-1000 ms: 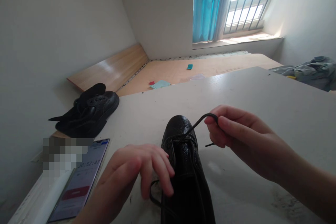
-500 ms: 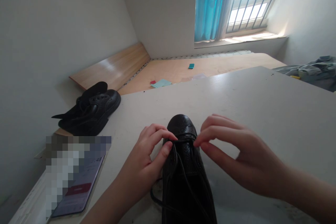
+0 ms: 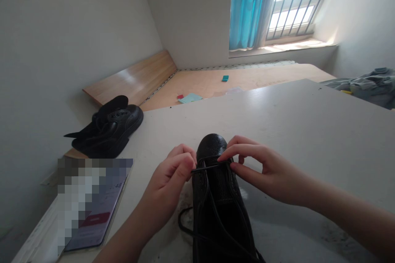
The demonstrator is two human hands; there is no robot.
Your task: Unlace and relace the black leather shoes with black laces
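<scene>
A black leather shoe (image 3: pixel 212 144) rests on the white table, its toe pointing away from me. Black shoelace (image 3: pixel 203 169) runs across its front, and long loose ends trail over the dark opening and past the left side. My left hand (image 3: pixel 175 172) is closed at the shoe's left edge, thumb pressed against the curled fingers, pinching the lace and holding it taut across the tongue. On the other side, my right hand (image 3: pixel 259 164) grips the shoe's lacing edge, with fingertips on the lace rows and the thumb at the right side.
Another black shoe (image 3: pixel 114 127) stands at the table's left edge. Closer to me on the left lies a phone (image 3: pixel 98 213), partly blurred out. Beyond the white table (image 3: pixel 271 111), small cloths and papers (image 3: pixel 190 98) lie on a wooden board (image 3: pixel 262 74). Clothes (image 3: pixel 370 88) are heaped at right.
My left hand has closed on the lace and drawn it slightly left, so it now spans the tongue. My right hand has shifted left, its fingers reaching onto the lace rows.
</scene>
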